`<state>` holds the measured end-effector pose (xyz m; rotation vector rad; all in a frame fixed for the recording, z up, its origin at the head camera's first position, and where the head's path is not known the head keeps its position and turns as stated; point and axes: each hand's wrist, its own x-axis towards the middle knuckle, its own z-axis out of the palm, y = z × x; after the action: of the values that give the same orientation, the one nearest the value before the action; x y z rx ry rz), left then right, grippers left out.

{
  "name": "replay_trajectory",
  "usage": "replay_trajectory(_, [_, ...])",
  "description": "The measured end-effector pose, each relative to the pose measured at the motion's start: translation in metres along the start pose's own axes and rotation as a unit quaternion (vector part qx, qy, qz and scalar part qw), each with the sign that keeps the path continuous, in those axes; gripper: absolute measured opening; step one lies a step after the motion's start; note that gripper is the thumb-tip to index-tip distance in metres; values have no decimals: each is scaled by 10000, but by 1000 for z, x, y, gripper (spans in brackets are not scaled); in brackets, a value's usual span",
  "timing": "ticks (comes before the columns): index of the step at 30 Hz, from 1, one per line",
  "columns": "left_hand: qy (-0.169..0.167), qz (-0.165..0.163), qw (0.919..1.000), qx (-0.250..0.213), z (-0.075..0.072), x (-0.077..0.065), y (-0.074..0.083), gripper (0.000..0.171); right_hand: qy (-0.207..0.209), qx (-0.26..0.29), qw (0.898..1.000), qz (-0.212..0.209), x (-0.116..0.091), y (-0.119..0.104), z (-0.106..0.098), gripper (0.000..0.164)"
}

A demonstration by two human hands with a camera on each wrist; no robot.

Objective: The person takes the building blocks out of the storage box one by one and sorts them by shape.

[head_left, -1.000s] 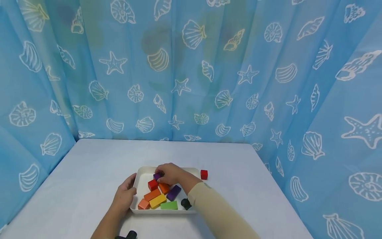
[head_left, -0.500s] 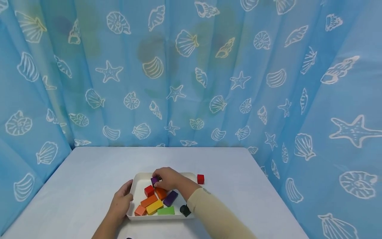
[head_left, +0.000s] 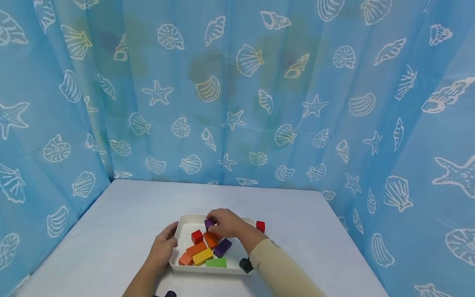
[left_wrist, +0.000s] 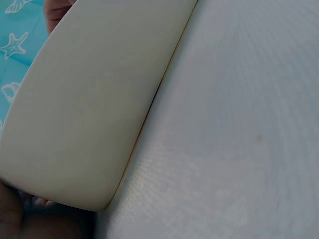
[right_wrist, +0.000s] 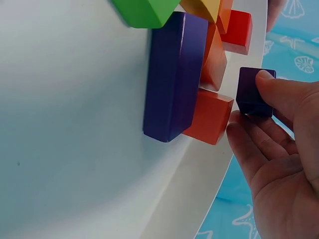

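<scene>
In the head view my left hand (head_left: 162,247) grips the left side of a white tray (head_left: 237,255), thumb at the rim. Its outer wall (left_wrist: 89,109) fills much of the left wrist view. Over the tray's back part, my right hand (head_left: 230,225) pinches a small purple block (right_wrist: 249,89) between thumb and fingers. Close by in the tray lie a red cube (head_left: 197,236), a dark orange block (head_left: 210,240) and a longer purple block (right_wrist: 172,74). A red-orange block (right_wrist: 212,117) sits near the right fingertips, partly hidden by the hand in the head view.
Toward the tray's front lie an orange block (head_left: 196,248), a light orange block (head_left: 185,259), a yellow block (head_left: 202,256) and a green block (head_left: 216,262). Another red cube (head_left: 260,226) stands outside, by the right wall. A patterned blue curtain (head_left: 245,103) surrounds the white table (head_left: 148,198).
The head view has shifted. Relative to the tray, my right hand has carried the small purple block slightly to the right, away from the red cube. The left hand keeps its grip on the tray.
</scene>
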<state>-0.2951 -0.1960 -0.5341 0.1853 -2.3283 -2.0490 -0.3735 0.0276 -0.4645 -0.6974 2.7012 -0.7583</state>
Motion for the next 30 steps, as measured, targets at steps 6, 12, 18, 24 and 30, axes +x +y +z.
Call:
replay_trajectory(6, [23, 3, 9999, -122, 5, 3, 1, 75, 59, -26, 10000, -32, -5, 6, -4, 33])
replay_trajectory(12, [72, -23, 9999, -125, 3, 1, 1, 75, 117, 290, 9995, -86, -9, 7, -7, 35])
replay_trajectory(18, [107, -10, 9999, -83, 1, 0, 0, 75, 391, 692, 9968, -95, -17, 14, -17, 34])
replay_trajectory(24, [129, -103, 9998, -85, 0, 2, -2, 74, 747, 792, 9936, -287, -27, 25, -27, 36])
replay_trajectory(30, [116, -6, 9999, -106, 1, 2, -2, 74, 1162, 925, 9888, -159, -37, 44, -42, 37])
